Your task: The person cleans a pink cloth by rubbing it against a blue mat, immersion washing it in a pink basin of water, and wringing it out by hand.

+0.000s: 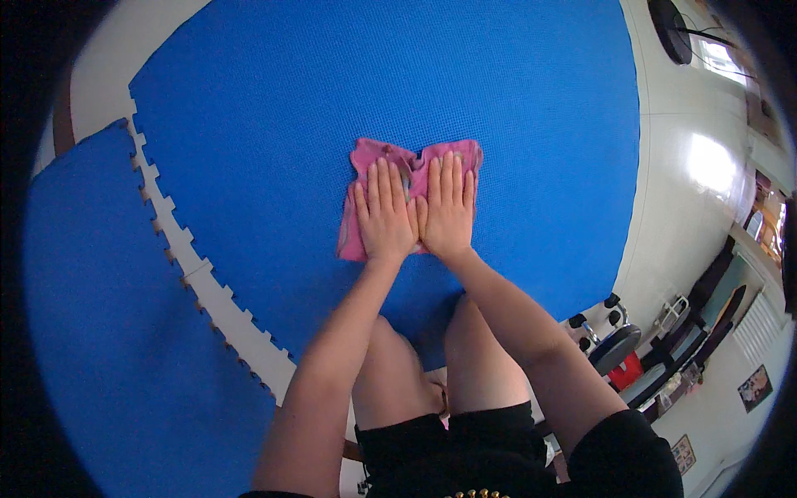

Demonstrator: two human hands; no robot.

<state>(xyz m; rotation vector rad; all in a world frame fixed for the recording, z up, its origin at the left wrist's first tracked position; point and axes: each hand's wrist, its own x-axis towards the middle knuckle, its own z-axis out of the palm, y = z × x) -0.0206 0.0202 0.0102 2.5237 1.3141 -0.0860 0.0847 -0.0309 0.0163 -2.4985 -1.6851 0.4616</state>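
Observation:
A pink patterned cloth (353,239) lies spread and slightly rumpled on a blue textured foam mat (548,162). My left hand (388,218) rests palm down on the cloth's left half, fingers pointing forward. Beside it, my right hand (448,211) lies flat on the right half, the thumbs close together between the two. Neither hand grips the cloth; both palms are hidden. The cloth's far edge dips in a notch between the fingertips. My bare knees are on or over the near part of the mat.
A second blue mat (124,267) with a toothed edge lies at the left, across a strip of pale floor (205,280). A wheeled stool (615,350) stands at the lower right near a red object (626,371). A black round base (670,31) is at the upper right.

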